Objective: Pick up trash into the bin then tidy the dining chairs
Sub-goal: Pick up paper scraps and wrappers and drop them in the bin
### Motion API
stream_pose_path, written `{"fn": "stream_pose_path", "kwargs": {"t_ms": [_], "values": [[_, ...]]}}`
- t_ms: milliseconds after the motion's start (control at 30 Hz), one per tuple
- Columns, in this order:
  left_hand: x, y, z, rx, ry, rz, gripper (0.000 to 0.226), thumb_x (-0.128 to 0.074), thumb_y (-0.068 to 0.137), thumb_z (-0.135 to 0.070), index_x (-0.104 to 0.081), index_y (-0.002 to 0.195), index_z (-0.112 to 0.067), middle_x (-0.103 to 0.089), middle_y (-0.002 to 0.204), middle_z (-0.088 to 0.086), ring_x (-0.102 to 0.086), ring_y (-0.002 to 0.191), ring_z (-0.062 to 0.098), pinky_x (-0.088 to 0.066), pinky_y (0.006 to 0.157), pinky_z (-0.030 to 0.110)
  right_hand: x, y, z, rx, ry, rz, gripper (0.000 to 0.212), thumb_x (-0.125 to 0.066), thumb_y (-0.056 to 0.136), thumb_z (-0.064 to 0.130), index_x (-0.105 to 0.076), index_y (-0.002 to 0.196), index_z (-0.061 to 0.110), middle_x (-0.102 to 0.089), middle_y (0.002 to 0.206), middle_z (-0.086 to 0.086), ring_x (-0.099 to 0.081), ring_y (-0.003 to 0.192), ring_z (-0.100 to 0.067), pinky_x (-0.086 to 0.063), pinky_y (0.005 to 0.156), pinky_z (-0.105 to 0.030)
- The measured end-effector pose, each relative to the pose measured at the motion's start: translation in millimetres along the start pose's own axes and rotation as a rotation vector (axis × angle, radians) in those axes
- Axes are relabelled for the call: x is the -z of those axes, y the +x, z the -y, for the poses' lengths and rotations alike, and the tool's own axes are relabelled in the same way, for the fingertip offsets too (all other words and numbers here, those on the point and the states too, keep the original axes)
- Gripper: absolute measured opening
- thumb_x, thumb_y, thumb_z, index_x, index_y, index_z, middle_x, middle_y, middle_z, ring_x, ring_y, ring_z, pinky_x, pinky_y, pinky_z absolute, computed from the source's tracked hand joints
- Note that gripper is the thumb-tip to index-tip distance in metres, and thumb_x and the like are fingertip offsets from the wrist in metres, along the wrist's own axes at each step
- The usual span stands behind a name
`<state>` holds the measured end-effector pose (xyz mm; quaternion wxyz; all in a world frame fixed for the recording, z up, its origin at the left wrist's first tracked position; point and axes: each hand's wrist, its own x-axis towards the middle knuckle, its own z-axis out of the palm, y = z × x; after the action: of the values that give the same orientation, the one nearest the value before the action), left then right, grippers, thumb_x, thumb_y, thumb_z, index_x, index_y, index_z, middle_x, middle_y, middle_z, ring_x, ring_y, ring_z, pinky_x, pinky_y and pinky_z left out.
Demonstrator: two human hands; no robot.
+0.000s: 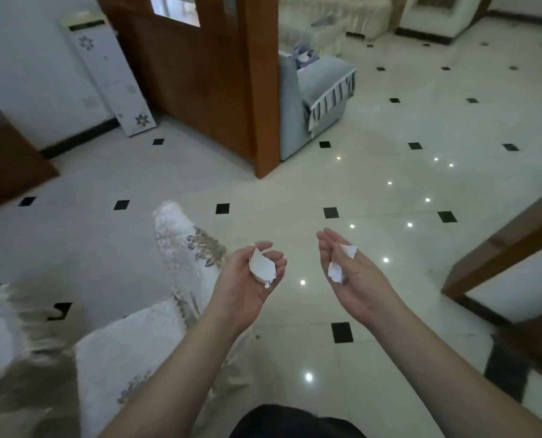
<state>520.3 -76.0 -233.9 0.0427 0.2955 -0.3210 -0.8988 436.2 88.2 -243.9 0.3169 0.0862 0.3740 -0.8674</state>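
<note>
Both palms face up over the tiled floor [373, 184]. The left hand [250, 279] curls its fingers around a white paper scrap [262, 267]; the right hand [355, 279] lies nearly flat, crumpled paper bits [342, 263] resting on its palm (fingers barely bent). Left — a lace-covered cushion [174, 248]. Farther off — a wooden door frame [263, 90] and a blue sofa [317, 96].

The floor [373, 172] is glossy polished tile, pale with small black insets, and reflects ceiling lights. The door [187, 86] and its frame [263, 99] are smooth brown wood. The paper scraps [262, 267] are white, matt and crumpled; the chair cover [181, 241] is patterned cloth.
</note>
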Motion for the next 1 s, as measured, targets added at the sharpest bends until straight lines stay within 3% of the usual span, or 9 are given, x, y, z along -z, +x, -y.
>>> {"fn": "stream_pose_path", "kwargs": {"t_ms": [167,333,500,700,833,1000], "values": [[-31,37,8,0.066,0.009,0.086,0.024,-0.043,0.093,-0.014,-0.059,0.106,-0.002,-0.064,0.084,0.013,-0.064,0.076,0.026,-0.056,0.071,0.031,19,17,32,0.025,-0.015,-0.085,0.025,-0.046,0.099,0.02,-0.062,0.118,0.017,-0.07,0.112,0.005,-0.066,0.099,-0.006,-0.053,0.074,-0.018],[-53,79,10,0.104,-0.009,0.124,0.023,-0.045,0.091,-0.014,-0.059,0.106,-0.003,-0.061,0.083,0.011,-0.061,0.075,0.023,-0.054,0.07,0.032,30,42,50,0.009,0.006,-0.189,0.024,-0.047,0.1,0.018,-0.065,0.116,0.016,-0.063,0.112,-0.001,-0.06,0.078,-0.007,-0.046,0.055,-0.017],[-72,118,5,0.115,0.005,0.151,0.025,-0.046,0.089,-0.016,-0.062,0.105,-0.006,-0.057,0.083,0.007,-0.056,0.077,0.02,-0.043,0.072,0.03,36,72,78,0.028,0.086,-0.308,0.022,-0.063,0.092,0.02,-0.066,0.113,0.013,-0.06,0.109,-0.005,-0.054,0.069,-0.008,-0.037,0.05,-0.018],[-100,160,5,0.147,-0.014,0.186,0.023,-0.045,0.086,-0.013,-0.06,0.103,-0.007,-0.052,0.081,0.007,-0.051,0.075,0.019,-0.033,0.063,0.026,52,99,111,0.063,0.165,-0.286,0.039,-0.065,0.081,0.026,-0.063,0.117,0.011,-0.056,0.096,-0.003,-0.053,0.067,-0.007,-0.038,0.049,-0.018],[-119,192,12,0.178,0.016,0.172,0.023,-0.048,0.083,-0.013,-0.059,0.102,-0.007,-0.051,0.079,0.007,-0.05,0.071,0.019,-0.033,0.052,0.025,65,125,131,0.069,0.235,-0.253,0.036,-0.065,0.079,0.025,-0.062,0.112,0.01,-0.057,0.089,-0.003,-0.054,0.062,-0.007,-0.037,0.045,-0.017],[-155,239,21,0.134,0.02,0.118,0.022,-0.049,0.079,-0.012,-0.06,0.098,-0.007,-0.049,0.079,0.006,-0.049,0.069,0.018,-0.033,0.05,0.024,92,171,177,0.023,0.24,-0.211,0.03,-0.066,0.078,0.02,-0.065,0.106,0.01,-0.057,0.087,-0.004,-0.053,0.062,-0.009,-0.034,0.044,-0.018]]}}
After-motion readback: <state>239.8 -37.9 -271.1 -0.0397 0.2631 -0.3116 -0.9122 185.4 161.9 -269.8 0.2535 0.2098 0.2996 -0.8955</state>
